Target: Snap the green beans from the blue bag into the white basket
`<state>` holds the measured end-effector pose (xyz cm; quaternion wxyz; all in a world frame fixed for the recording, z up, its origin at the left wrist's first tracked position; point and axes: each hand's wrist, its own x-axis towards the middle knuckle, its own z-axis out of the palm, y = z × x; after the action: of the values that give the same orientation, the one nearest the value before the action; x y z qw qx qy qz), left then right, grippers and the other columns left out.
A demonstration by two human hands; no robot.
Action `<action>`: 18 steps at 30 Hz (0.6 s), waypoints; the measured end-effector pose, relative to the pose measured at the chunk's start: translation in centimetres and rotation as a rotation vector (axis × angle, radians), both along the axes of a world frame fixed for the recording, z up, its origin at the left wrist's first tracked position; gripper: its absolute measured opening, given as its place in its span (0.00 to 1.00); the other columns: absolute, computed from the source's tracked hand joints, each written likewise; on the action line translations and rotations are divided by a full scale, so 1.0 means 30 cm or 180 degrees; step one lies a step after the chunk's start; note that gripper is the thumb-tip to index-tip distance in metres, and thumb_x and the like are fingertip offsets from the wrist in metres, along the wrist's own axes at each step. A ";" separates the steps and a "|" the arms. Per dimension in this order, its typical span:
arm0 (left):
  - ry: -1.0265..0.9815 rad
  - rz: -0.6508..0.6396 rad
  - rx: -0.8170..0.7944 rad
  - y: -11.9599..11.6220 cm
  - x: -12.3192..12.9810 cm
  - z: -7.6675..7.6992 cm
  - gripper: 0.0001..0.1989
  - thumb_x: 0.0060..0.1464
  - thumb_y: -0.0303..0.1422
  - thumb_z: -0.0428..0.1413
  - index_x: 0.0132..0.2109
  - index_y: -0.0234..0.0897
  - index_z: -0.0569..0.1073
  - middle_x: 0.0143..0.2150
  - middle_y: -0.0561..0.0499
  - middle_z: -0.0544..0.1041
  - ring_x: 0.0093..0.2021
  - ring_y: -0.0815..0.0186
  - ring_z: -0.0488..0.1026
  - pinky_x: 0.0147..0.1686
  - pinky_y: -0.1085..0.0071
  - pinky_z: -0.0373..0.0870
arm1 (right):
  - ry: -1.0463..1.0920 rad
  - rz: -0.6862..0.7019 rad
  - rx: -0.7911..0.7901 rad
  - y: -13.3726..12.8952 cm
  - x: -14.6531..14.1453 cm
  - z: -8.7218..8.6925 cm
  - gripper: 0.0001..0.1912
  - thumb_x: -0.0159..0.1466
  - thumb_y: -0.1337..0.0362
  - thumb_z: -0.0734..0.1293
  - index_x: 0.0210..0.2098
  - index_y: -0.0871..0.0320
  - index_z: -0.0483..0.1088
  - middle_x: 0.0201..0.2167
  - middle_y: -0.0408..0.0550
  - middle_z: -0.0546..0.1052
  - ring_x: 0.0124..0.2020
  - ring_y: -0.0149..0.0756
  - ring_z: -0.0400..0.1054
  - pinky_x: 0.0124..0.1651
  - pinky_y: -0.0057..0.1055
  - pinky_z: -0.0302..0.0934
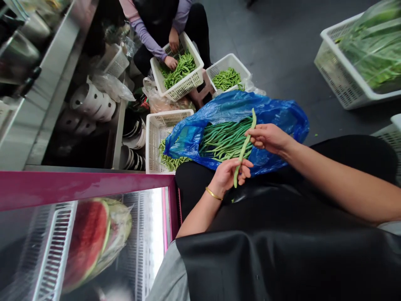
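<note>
A single pale green bean is held slantwise between my two hands. My left hand pinches it near the lower end. Higher up, my right hand grips it between thumb and fingers. Beneath the hands lies an open blue plastic bag on my lap, with many long, darker green beans inside. To the left of the bag, a white basket holds bean pieces, partly covered by the bag.
Opposite me, a co-worker's hands reach into a white basket of green beans. Another basket of beans stands beside it. A pink-framed glass case with cut watermelon is at my left. Bagged greens fill a crate at right.
</note>
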<state>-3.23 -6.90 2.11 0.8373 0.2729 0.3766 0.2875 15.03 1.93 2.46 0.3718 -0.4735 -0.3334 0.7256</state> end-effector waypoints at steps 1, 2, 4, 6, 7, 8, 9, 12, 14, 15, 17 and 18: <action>0.0082 -0.0026 0.0048 -0.004 0.001 -0.003 0.19 0.49 0.44 0.54 0.37 0.29 0.74 0.22 0.50 0.69 0.17 0.74 0.60 0.16 0.76 0.53 | -0.0059 -0.0081 0.0084 -0.003 0.009 0.001 0.16 0.49 0.57 0.75 0.29 0.63 0.71 0.17 0.42 0.69 0.13 0.22 0.55 0.13 0.22 0.44; 0.0169 -0.0033 0.0087 -0.008 0.003 -0.007 0.18 0.49 0.43 0.53 0.35 0.30 0.73 0.19 0.53 0.66 0.16 0.75 0.57 0.15 0.77 0.50 | -0.0138 -0.0118 0.0207 -0.011 0.017 0.005 0.16 0.50 0.57 0.75 0.29 0.62 0.70 0.17 0.42 0.69 0.13 0.22 0.56 0.13 0.22 0.46; 0.0395 0.0014 0.0193 -0.015 0.009 -0.016 0.14 0.50 0.41 0.53 0.31 0.32 0.71 0.16 0.58 0.57 0.14 0.77 0.49 0.14 0.78 0.43 | -0.0354 0.0011 0.0529 -0.032 0.030 0.024 0.16 0.52 0.55 0.74 0.31 0.59 0.70 0.18 0.42 0.71 0.14 0.24 0.59 0.15 0.24 0.50; 0.0692 0.0049 0.0344 -0.019 0.015 -0.022 0.13 0.51 0.40 0.53 0.29 0.33 0.69 0.16 0.60 0.52 0.15 0.78 0.46 0.15 0.78 0.39 | -0.0565 0.0255 0.0883 -0.055 0.042 0.052 0.15 0.54 0.54 0.73 0.33 0.58 0.70 0.19 0.42 0.72 0.16 0.27 0.62 0.17 0.25 0.54; 0.0830 0.0012 0.0408 -0.019 0.017 -0.021 0.13 0.51 0.40 0.53 0.29 0.33 0.69 0.16 0.60 0.52 0.15 0.78 0.46 0.15 0.78 0.39 | -0.0645 0.0361 0.1013 -0.063 0.048 0.064 0.15 0.54 0.54 0.72 0.34 0.57 0.70 0.20 0.42 0.73 0.17 0.27 0.63 0.18 0.26 0.56; 0.0912 -0.0064 0.0450 -0.019 0.019 -0.017 0.13 0.51 0.40 0.53 0.30 0.33 0.70 0.16 0.60 0.53 0.15 0.78 0.46 0.15 0.78 0.40 | -0.0711 0.0442 0.1086 -0.067 0.054 0.073 0.15 0.54 0.53 0.72 0.34 0.57 0.71 0.20 0.42 0.73 0.17 0.28 0.63 0.19 0.26 0.56; 0.0912 -0.0181 0.0475 -0.018 0.020 -0.010 0.13 0.51 0.41 0.53 0.33 0.33 0.71 0.17 0.59 0.56 0.15 0.78 0.47 0.15 0.77 0.40 | -0.0754 0.0505 0.1109 -0.067 0.059 0.077 0.15 0.54 0.53 0.72 0.33 0.57 0.71 0.20 0.42 0.73 0.17 0.28 0.64 0.19 0.26 0.57; 0.0633 -0.0586 0.0566 -0.016 0.024 0.018 0.18 0.53 0.44 0.52 0.43 0.34 0.72 0.24 0.54 0.68 0.14 0.77 0.52 0.14 0.76 0.43 | -0.0732 0.0679 0.0981 -0.055 0.068 0.066 0.17 0.54 0.50 0.71 0.30 0.58 0.70 0.19 0.42 0.72 0.17 0.28 0.64 0.18 0.26 0.56; 0.0544 -0.0615 0.0665 -0.015 0.027 0.026 0.19 0.53 0.45 0.54 0.42 0.34 0.73 0.26 0.52 0.71 0.15 0.77 0.55 0.14 0.76 0.47 | -0.0711 0.0798 0.0953 -0.053 0.065 0.054 0.18 0.54 0.48 0.71 0.29 0.58 0.69 0.19 0.43 0.72 0.17 0.29 0.64 0.18 0.26 0.56; 0.0569 -0.0511 0.0675 -0.013 0.028 0.023 0.17 0.52 0.45 0.55 0.39 0.33 0.73 0.25 0.52 0.71 0.15 0.77 0.56 0.15 0.76 0.47 | -0.0757 0.0798 0.1021 -0.060 0.060 0.053 0.19 0.54 0.48 0.70 0.29 0.58 0.69 0.19 0.43 0.72 0.17 0.30 0.64 0.19 0.27 0.57; 0.0682 -0.0055 0.0561 -0.001 0.027 0.000 0.15 0.50 0.43 0.56 0.33 0.32 0.71 0.21 0.55 0.66 0.15 0.78 0.54 0.15 0.77 0.45 | -0.1038 0.0608 0.1352 -0.090 0.048 0.063 0.17 0.56 0.49 0.69 0.31 0.58 0.70 0.21 0.44 0.73 0.19 0.32 0.66 0.22 0.30 0.60; 0.0761 0.0326 0.0418 0.008 0.026 -0.017 0.14 0.50 0.41 0.57 0.32 0.32 0.70 0.20 0.56 0.63 0.15 0.78 0.52 0.15 0.78 0.44 | -0.1243 0.0446 0.1594 -0.113 0.040 0.073 0.16 0.57 0.50 0.68 0.32 0.58 0.71 0.23 0.45 0.74 0.21 0.34 0.68 0.24 0.31 0.62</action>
<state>-2.46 -6.67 1.59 0.7510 0.3398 0.4675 0.3193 16.23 -1.47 4.64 0.3549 -0.4734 -0.5983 0.5404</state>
